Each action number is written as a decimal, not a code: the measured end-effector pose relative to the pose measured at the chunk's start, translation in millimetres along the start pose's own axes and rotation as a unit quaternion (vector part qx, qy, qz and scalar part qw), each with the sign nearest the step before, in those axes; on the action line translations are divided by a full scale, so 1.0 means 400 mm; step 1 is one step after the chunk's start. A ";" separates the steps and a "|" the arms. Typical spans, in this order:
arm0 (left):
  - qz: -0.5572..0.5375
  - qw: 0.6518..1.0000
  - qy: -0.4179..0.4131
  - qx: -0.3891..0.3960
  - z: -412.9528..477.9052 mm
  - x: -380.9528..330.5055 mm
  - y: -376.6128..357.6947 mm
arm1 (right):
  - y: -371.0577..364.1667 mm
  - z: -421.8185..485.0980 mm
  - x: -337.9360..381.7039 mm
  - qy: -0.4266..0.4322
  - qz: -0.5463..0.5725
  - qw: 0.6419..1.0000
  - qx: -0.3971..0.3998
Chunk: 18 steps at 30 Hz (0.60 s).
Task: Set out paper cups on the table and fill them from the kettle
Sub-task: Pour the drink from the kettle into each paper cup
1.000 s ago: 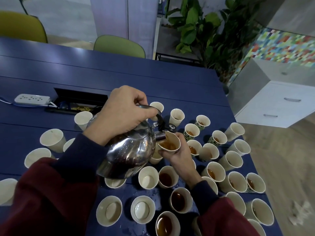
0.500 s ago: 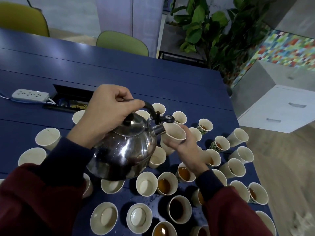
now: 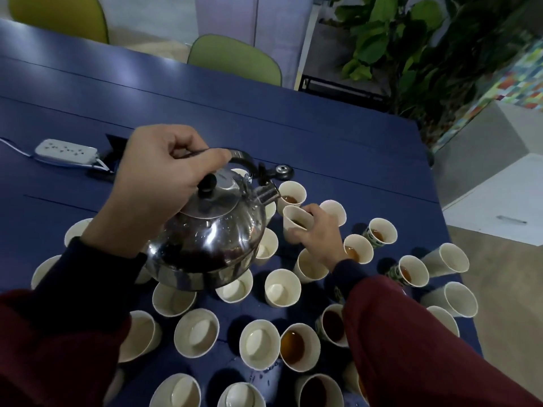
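- The kettle point(image 3: 211, 239) hangs in the air above the middle of the paper cups, over the near part of the blue desk point(image 3: 293, 136). Its round body hides several cups beneath it, so only their rims peek out.
- It is polished steel with drops and reflections on it. It has a black lid knob point(image 3: 207, 183) and a curved black handle point(image 3: 244, 158), and the whistle cap point(image 3: 284, 171) is flipped up off the short spout point(image 3: 266, 194).
- The left hand point(image 3: 158, 183) is clenched round the handle from above and carries the kettle. The back part of the handle is hidden under the fingers.
- Just right of the spout, the right hand point(image 3: 318, 235) grasps one tilted cup point(image 3: 293, 217) with its mouth leaning toward the kettle. A little dark liquid shows inside. The fingers cover its base, so I cannot tell whether it stands on the desk.
- Behind it, a filled cup point(image 3: 292, 195) sits right by the spout.
- Other cups ring the kettle: pale empty ones point(image 3: 196, 333) on the near left, and ones holding brown drink point(image 3: 299, 346) toward the right. Some are cut off by the bottom edge or hidden by the dark red sleeves point(image 3: 411, 333).
- Small wet spots point(image 3: 264, 374) lie on the desk among the near cups.
- A white power strip point(image 3: 66, 150) lies at far left, its cord running out of view.
- Beyond the desk are green chairs point(image 3: 235, 58), a leafy plant point(image 3: 411, 48) and a white cabinet point(image 3: 499, 212).
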<state>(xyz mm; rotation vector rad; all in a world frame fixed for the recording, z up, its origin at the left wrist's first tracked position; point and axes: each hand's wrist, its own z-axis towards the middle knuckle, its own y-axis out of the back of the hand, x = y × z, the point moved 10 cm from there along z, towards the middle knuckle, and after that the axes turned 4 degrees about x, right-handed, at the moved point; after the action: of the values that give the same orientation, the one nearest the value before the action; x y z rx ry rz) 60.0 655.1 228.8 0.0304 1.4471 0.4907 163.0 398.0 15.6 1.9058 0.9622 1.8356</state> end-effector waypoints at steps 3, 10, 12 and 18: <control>0.005 1.000 -0.007 -0.002 0.009 0.008 0.011 | -0.034 0.018 -0.020 -0.006 -0.060 0.998 0.027; -0.008 1.000 -0.009 0.010 0.008 0.022 0.000 | -0.046 -0.015 -0.052 -0.067 -0.071 0.993 0.074; -0.012 1.000 -0.009 0.014 0.003 0.023 -0.005 | -0.026 -0.046 -0.051 -0.072 -0.081 0.992 0.067; -0.009 1.000 -0.003 0.025 -0.018 0.019 -0.028 | 0.001 -0.176 -0.048 -0.040 -0.162 0.982 0.093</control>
<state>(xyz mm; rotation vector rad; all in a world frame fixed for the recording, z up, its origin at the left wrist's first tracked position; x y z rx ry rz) 56.7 645.7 217.1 0.0576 1.4522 0.4392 95.8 369.7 9.9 1.7798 1.3665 1.5166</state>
